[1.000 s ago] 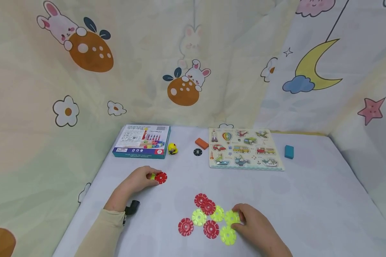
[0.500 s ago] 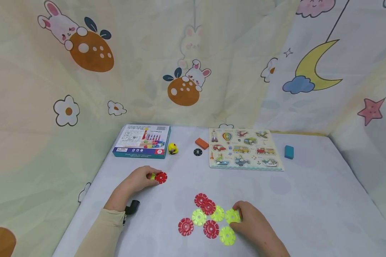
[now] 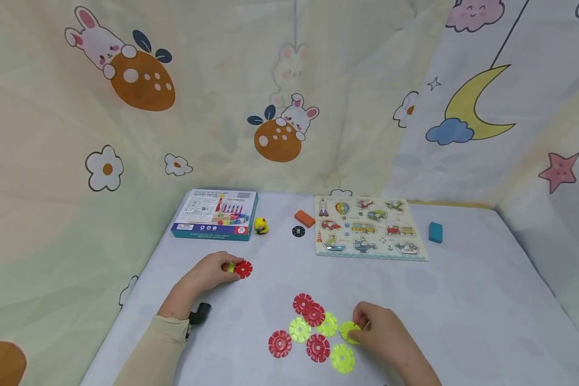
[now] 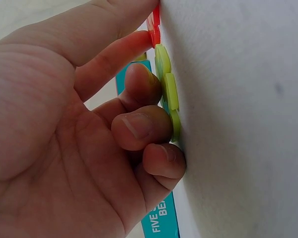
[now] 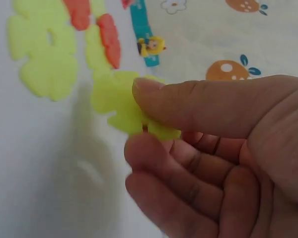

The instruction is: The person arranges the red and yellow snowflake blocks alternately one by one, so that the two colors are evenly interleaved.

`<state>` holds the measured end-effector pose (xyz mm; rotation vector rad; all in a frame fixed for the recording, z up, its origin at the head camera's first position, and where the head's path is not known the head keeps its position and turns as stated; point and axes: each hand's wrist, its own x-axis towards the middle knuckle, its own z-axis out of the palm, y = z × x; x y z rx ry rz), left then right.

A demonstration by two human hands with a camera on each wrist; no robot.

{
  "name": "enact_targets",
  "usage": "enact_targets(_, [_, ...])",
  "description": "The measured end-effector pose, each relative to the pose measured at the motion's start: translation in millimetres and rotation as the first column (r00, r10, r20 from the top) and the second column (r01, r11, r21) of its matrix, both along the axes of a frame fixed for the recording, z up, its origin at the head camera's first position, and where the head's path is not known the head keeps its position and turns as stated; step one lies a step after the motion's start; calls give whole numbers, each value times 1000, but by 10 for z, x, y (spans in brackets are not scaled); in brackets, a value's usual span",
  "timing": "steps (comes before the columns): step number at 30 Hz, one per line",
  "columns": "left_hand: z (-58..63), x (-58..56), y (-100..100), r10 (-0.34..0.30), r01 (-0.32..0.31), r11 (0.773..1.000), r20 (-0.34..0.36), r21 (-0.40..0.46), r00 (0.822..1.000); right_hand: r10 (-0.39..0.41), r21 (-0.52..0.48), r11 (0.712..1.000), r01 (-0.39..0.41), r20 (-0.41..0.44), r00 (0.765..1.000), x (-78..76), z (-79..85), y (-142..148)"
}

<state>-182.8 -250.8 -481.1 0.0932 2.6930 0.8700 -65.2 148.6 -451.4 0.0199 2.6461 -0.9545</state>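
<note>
My left hand (image 3: 212, 272) lies low at the table's left, thumb and index finger gripping a red notched plastic disc (image 3: 244, 269). A yellow-green disc (image 4: 170, 91) touches that hand's curled fingers, partly covered by them. At front right, my right hand (image 3: 386, 331) pinches another yellow-green notched disc (image 5: 116, 96) between thumb and fingers. In the right wrist view this disc is tilted and raised off the cloth. Left of it lie several loose discs, among them a red disc (image 3: 318, 348), a yellow-green disc (image 3: 342, 358) and two overlapping red discs, one the upper disc (image 3: 313, 314).
A flat teal-edged box (image 3: 214, 214) stands at back left, beside a small yellow figure (image 3: 261, 225). An orange block (image 3: 304, 218), a black round chip (image 3: 298, 231), a vehicle puzzle board (image 3: 369, 228) and a blue block (image 3: 435, 232) line the back. Patterned cloth walls enclose the white table.
My right hand has lifted and tilted its yellow-green disc, which lay flat before. My left hand keeps its place. The whole head view has shifted slightly.
</note>
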Motion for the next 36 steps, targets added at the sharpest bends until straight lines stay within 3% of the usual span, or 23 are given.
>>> enact_targets(5, [1,-3,-2,-1,1,1000,4,1,1000,6,-143,990,-4,14,1000,-31,187,3])
enact_targets(10, [3,-2,-5,6,-6,1000,7,6,1000,-30,-246,969,18,-43,999,-111,376,-69])
enact_targets(14, [-4,-3,-7,7,-7,1000,6,4,1000,-49,-279,960,18,-104,993,-204,494,-187])
enact_targets(19, [8,-3,4,6,-6,1000,7,4,1000,15,-252,966,-62,-184,983,-347,567,-375])
enact_targets(28, [34,-9,17,0,0,1000,14,4,1000,100,-277,949,-154,-198,975,-655,506,-811])
enact_targets(36, [43,-8,20,2,-2,1000,21,-7,1000,106,-235,962,-138,-144,984,-908,235,-1259])
